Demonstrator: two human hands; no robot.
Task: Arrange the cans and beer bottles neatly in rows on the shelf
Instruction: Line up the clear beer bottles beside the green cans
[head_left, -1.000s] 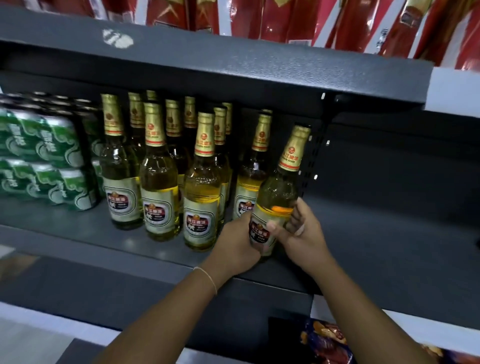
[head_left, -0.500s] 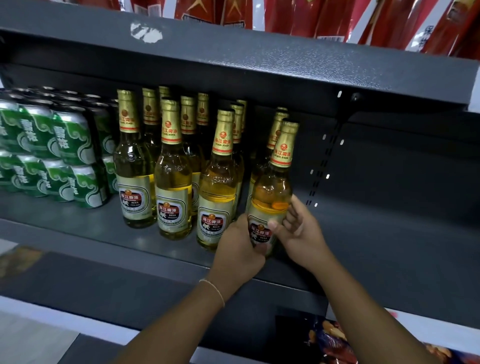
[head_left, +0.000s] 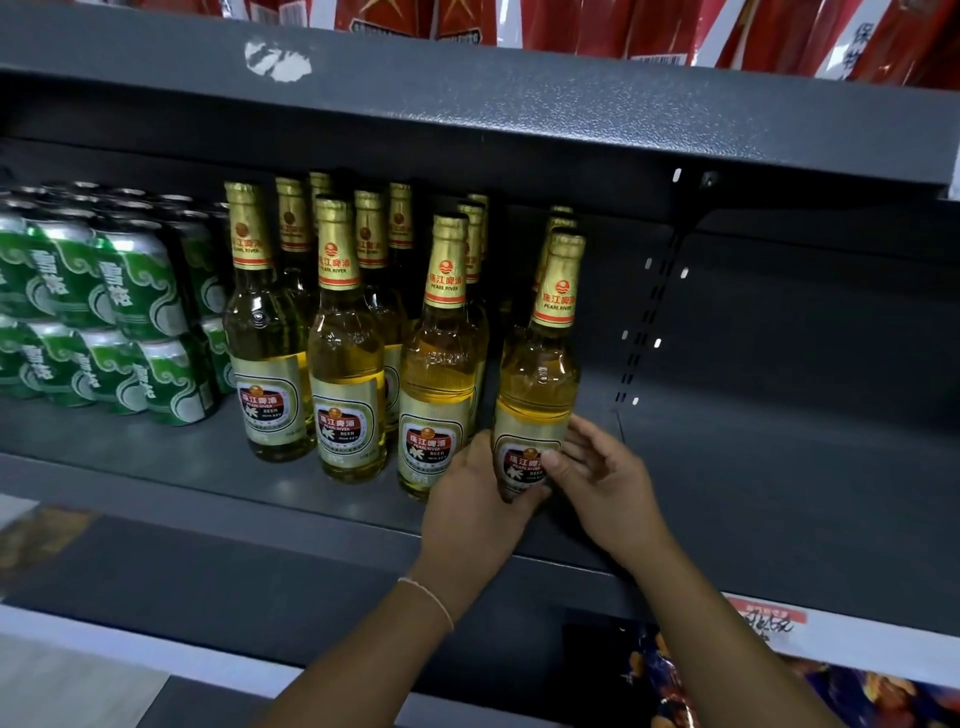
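Front-right Pearl River beer bottle (head_left: 537, 384) upright on shelf (head_left: 779, 467), between hands; left hand (head_left: 475, 488) grips label, right hand (head_left: 605, 478) pinches it, fingers loose.

Above me, red packages (head_left: 597, 26) line the upper tier, some bearing white strips with print too small to read; a torn white sticker remnant (head_left: 278, 61) on that tier's grey front edge; a slotted upright (head_left: 644, 317) against the dark back panel at right; below, a red-and-white price tag (head_left: 769, 621) on a white strip; colourful snack bags (head_left: 779, 691) beneath it at lower right.
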